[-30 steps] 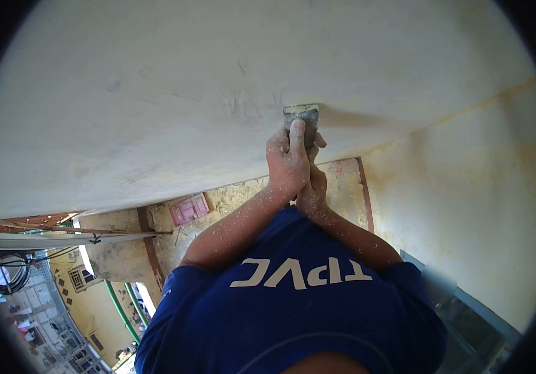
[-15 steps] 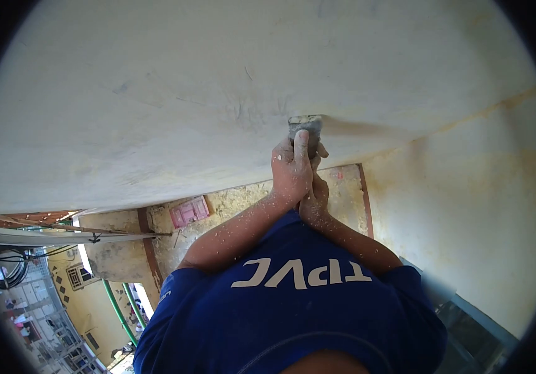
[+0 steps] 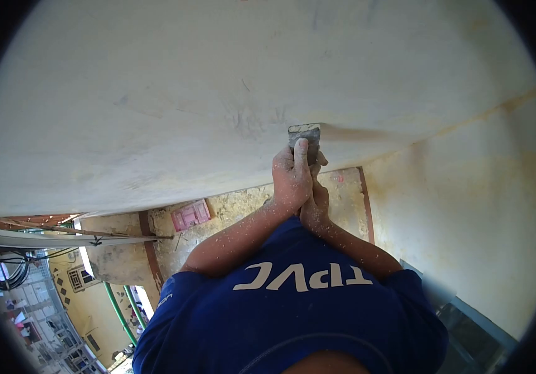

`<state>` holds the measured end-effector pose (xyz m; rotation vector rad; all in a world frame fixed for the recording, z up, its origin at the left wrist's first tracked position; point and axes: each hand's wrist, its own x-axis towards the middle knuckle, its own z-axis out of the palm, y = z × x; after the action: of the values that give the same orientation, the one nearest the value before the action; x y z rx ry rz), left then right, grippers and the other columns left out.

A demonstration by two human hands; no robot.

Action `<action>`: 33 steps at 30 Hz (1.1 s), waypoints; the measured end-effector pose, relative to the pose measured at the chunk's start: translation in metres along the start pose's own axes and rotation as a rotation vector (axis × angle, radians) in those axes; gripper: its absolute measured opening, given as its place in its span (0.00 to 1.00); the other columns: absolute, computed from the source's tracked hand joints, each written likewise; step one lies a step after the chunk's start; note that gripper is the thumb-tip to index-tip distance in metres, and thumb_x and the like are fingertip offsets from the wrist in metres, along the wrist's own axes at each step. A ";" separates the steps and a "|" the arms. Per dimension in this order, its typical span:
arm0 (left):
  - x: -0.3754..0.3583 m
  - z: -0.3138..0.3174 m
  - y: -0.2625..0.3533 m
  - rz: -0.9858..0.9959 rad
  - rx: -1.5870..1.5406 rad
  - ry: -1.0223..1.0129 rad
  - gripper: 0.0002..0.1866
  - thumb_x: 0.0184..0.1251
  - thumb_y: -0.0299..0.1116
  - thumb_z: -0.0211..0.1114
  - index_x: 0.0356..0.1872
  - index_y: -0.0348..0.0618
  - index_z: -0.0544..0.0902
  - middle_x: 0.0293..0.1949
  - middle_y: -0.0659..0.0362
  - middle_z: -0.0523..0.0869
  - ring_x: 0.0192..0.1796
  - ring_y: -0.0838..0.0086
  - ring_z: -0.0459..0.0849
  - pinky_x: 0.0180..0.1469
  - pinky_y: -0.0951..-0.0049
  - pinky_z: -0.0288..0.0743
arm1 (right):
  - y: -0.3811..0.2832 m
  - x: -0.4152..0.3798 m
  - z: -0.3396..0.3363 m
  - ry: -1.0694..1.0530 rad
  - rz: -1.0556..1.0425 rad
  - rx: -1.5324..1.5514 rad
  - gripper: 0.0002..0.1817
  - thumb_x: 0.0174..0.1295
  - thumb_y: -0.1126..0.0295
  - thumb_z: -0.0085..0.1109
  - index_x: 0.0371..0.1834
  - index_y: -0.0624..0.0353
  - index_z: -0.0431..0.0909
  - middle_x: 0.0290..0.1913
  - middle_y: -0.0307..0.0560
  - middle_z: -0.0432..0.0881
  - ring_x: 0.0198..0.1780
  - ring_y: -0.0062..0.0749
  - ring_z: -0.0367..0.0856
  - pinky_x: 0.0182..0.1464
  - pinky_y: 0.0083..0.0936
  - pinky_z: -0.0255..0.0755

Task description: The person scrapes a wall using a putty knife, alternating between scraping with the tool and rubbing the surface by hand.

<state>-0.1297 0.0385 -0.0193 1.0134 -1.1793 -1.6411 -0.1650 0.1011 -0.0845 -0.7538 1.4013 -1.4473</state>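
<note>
My left hand is closed around a dusty grey block, with the thumb lying along its near face. The block's far end meets the pale wall, and a shadow stretches to its right. Pressed against the left hand from below and the right is my right hand. Its fingers look bent and are partly hidden behind the left hand, so what they grip cannot be made out. White flecks of dust cover both forearms.
A pink object lies on the stained floor surface to the left. Another wall stands at the right, with a glass-like panel at lower right. Green poles, coiled dark cables and buildings show at lower left.
Both hands and the block have shifted slightly down in the view, toward my body. The grip looks the same.
</note>
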 end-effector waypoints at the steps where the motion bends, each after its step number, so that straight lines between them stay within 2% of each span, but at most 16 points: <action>1: 0.004 0.003 0.007 0.002 -0.001 -0.003 0.26 0.74 0.45 0.43 0.22 0.34 0.76 0.15 0.62 0.72 0.17 0.82 0.65 0.20 0.79 0.59 | -0.009 0.003 0.000 0.019 -0.094 -0.017 0.25 0.70 0.51 0.38 0.37 0.65 0.71 0.15 0.37 0.72 0.17 0.16 0.70 0.19 0.17 0.64; 2: 0.004 0.006 0.021 0.037 0.035 -0.049 0.26 0.74 0.45 0.43 0.22 0.34 0.76 0.14 0.62 0.72 0.17 0.82 0.65 0.20 0.79 0.59 | -0.014 -0.004 0.002 0.036 -0.164 -0.033 0.25 0.70 0.50 0.38 0.37 0.65 0.71 0.15 0.37 0.72 0.17 0.16 0.71 0.19 0.17 0.64; 4: 0.006 -0.004 0.020 0.051 0.133 -0.148 0.26 0.74 0.44 0.43 0.23 0.33 0.76 0.14 0.62 0.70 0.17 0.82 0.65 0.20 0.79 0.59 | -0.001 -0.008 0.000 0.041 -0.139 -0.028 0.25 0.70 0.50 0.38 0.37 0.65 0.71 0.15 0.37 0.72 0.17 0.16 0.71 0.20 0.17 0.64; 5: 0.007 -0.005 0.011 0.067 0.134 -0.149 0.26 0.74 0.44 0.43 0.23 0.33 0.76 0.14 0.62 0.70 0.17 0.82 0.65 0.20 0.79 0.59 | 0.005 -0.002 -0.001 0.046 -0.141 -0.023 0.25 0.70 0.50 0.37 0.38 0.65 0.71 0.15 0.37 0.72 0.17 0.16 0.71 0.20 0.18 0.64; 6: 0.004 -0.004 0.004 0.030 0.084 -0.104 0.26 0.74 0.44 0.43 0.23 0.33 0.76 0.14 0.62 0.70 0.17 0.82 0.65 0.20 0.79 0.59 | 0.007 -0.005 -0.002 0.012 -0.045 -0.001 0.26 0.70 0.49 0.38 0.39 0.66 0.71 0.15 0.36 0.72 0.17 0.17 0.71 0.20 0.18 0.65; 9: -0.001 0.000 0.010 -0.054 0.067 -0.035 0.25 0.75 0.44 0.43 0.25 0.33 0.75 0.15 0.61 0.72 0.17 0.82 0.65 0.20 0.79 0.59 | -0.002 -0.010 -0.003 -0.011 -0.087 0.009 0.27 0.69 0.48 0.38 0.41 0.67 0.71 0.15 0.37 0.73 0.17 0.17 0.71 0.20 0.19 0.65; 13: -0.001 -0.005 0.003 0.016 0.011 -0.068 0.23 0.74 0.42 0.44 0.28 0.33 0.75 0.19 0.59 0.76 0.19 0.83 0.67 0.20 0.81 0.61 | 0.000 -0.008 -0.003 -0.016 -0.038 -0.028 0.28 0.69 0.48 0.38 0.44 0.68 0.70 0.15 0.38 0.73 0.17 0.17 0.72 0.20 0.18 0.65; 18: -0.007 -0.002 0.027 0.056 -0.010 -0.059 0.21 0.74 0.41 0.45 0.29 0.33 0.75 0.21 0.58 0.79 0.19 0.84 0.68 0.21 0.82 0.62 | -0.019 0.002 0.001 -0.043 -0.157 -0.099 0.27 0.70 0.49 0.37 0.47 0.67 0.69 0.16 0.37 0.74 0.17 0.16 0.72 0.20 0.16 0.65; 21: 0.004 -0.008 0.012 0.046 0.065 -0.120 0.20 0.73 0.41 0.45 0.30 0.33 0.75 0.22 0.57 0.79 0.19 0.84 0.67 0.21 0.82 0.62 | -0.002 -0.004 0.003 0.006 -0.150 -0.052 0.26 0.70 0.49 0.37 0.44 0.66 0.70 0.16 0.37 0.74 0.17 0.16 0.71 0.19 0.17 0.65; 22: -0.001 -0.007 0.006 0.020 0.031 -0.071 0.22 0.74 0.42 0.45 0.29 0.33 0.75 0.20 0.58 0.78 0.18 0.83 0.67 0.20 0.81 0.61 | 0.007 -0.005 0.000 -0.030 -0.034 0.011 0.26 0.70 0.49 0.37 0.43 0.66 0.70 0.16 0.37 0.73 0.16 0.16 0.71 0.19 0.17 0.65; 23: -0.002 -0.007 0.003 -0.004 -0.005 -0.029 0.23 0.74 0.43 0.44 0.27 0.34 0.75 0.19 0.59 0.76 0.18 0.82 0.67 0.20 0.80 0.60 | 0.002 -0.002 0.001 -0.029 -0.036 0.012 0.26 0.70 0.49 0.37 0.43 0.66 0.70 0.16 0.37 0.73 0.16 0.16 0.71 0.19 0.17 0.65; 25: 0.001 -0.004 0.019 -0.026 0.001 -0.077 0.23 0.74 0.44 0.44 0.27 0.34 0.75 0.18 0.59 0.76 0.18 0.82 0.67 0.20 0.80 0.60 | -0.011 -0.001 0.004 -0.018 -0.166 -0.007 0.27 0.70 0.49 0.36 0.45 0.66 0.70 0.16 0.38 0.73 0.16 0.16 0.71 0.18 0.17 0.64; 28: 0.002 -0.001 0.029 0.121 0.061 -0.080 0.24 0.74 0.44 0.45 0.27 0.34 0.75 0.19 0.59 0.76 0.18 0.83 0.67 0.20 0.80 0.60 | -0.012 0.001 0.008 0.014 -0.206 -0.016 0.28 0.69 0.48 0.37 0.46 0.67 0.70 0.15 0.38 0.73 0.16 0.17 0.71 0.18 0.17 0.64; 29: 0.002 -0.005 0.021 0.087 0.038 -0.070 0.23 0.74 0.44 0.44 0.27 0.34 0.75 0.19 0.59 0.76 0.18 0.82 0.67 0.20 0.80 0.60 | -0.011 0.004 0.006 0.013 -0.233 -0.014 0.28 0.69 0.48 0.37 0.46 0.67 0.70 0.15 0.38 0.73 0.16 0.17 0.71 0.18 0.17 0.64; 31: -0.002 -0.010 0.006 -0.020 -0.005 -0.050 0.23 0.74 0.43 0.44 0.27 0.34 0.75 0.20 0.58 0.77 0.18 0.82 0.67 0.20 0.80 0.61 | 0.000 -0.008 0.001 -0.056 -0.073 -0.002 0.28 0.69 0.47 0.37 0.40 0.66 0.70 0.15 0.38 0.72 0.15 0.17 0.70 0.18 0.17 0.63; 33: -0.003 -0.005 0.024 -0.032 0.031 -0.055 0.22 0.75 0.42 0.43 0.29 0.34 0.75 0.20 0.58 0.76 0.18 0.82 0.67 0.20 0.80 0.61 | -0.009 -0.008 0.003 -0.028 -0.102 -0.015 0.28 0.69 0.47 0.37 0.40 0.66 0.70 0.15 0.38 0.72 0.15 0.17 0.70 0.18 0.17 0.63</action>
<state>-0.1197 0.0357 0.0030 1.0168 -1.2344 -1.6899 -0.1607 0.1066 -0.0737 -0.8627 1.3712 -1.4998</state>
